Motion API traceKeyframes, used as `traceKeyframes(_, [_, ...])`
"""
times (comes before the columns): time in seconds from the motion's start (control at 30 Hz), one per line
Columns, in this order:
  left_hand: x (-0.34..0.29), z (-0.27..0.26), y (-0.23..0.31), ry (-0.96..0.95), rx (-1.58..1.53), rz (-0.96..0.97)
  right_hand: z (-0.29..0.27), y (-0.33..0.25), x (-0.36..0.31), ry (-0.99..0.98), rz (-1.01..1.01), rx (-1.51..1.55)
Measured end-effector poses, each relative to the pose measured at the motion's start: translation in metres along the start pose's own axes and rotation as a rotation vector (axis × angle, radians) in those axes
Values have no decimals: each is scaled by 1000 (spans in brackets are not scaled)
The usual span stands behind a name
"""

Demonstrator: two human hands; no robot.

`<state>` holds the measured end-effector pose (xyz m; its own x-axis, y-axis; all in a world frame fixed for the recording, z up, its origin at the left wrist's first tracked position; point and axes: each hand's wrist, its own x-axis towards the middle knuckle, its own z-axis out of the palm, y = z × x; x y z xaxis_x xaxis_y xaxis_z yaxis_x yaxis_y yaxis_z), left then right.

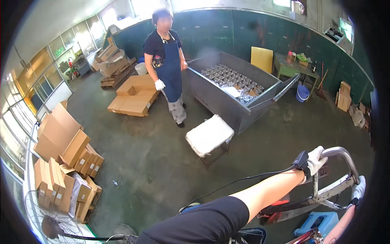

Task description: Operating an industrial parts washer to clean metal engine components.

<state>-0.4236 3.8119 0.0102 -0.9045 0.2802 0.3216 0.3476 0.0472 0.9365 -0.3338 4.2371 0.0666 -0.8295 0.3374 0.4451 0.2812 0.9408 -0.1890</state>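
The left hand (316, 159), in a white glove, is gripping the left end of a bent metal handle (340, 150), its fingers curling closed around the bar. The right hand (358, 188) is holding the right side of the same loop; its fingers seem to be wrapping it fully, though how firmly they are pressing I cannot tell. The handle is rising ahead and to the right of the body, above a worn white frame (333, 189), probably part of a hand-pulled truck.

For good control, both hands should be sharing the effort evenly; one side leading would likely be twisting the handle. The left arm is reaching far across, so standing squarer behind the bar would be sparing the shoulder. The black cable (243, 178) is trailing from the left wrist and needs minding around the frame. A blue plastic piece (331, 220) is sitting close beside the frame, a likely snag. Farther off, a padded stool (209, 134) is standing near the metal bin (219, 95), with a co-worker (172, 77) standing beside it, so any turn should be leaving them room.
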Motion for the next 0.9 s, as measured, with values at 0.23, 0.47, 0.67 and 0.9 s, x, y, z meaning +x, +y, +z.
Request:
traceKeyframes(0.23, [57,27,-23,162,3,73,27,-13,68,110,-131,70])
traceKeyframes(0.47, [130,26,-41,198,-44,54,38,-60,115,126,-33,-19])
traceKeyframes(0.67, [209,39,-55,149,-9,96,60,-23,192,95,-83,14])
traceKeyframes(0.9, [279,56,-59,60,-7,21,88,23,262,35,-28,79])
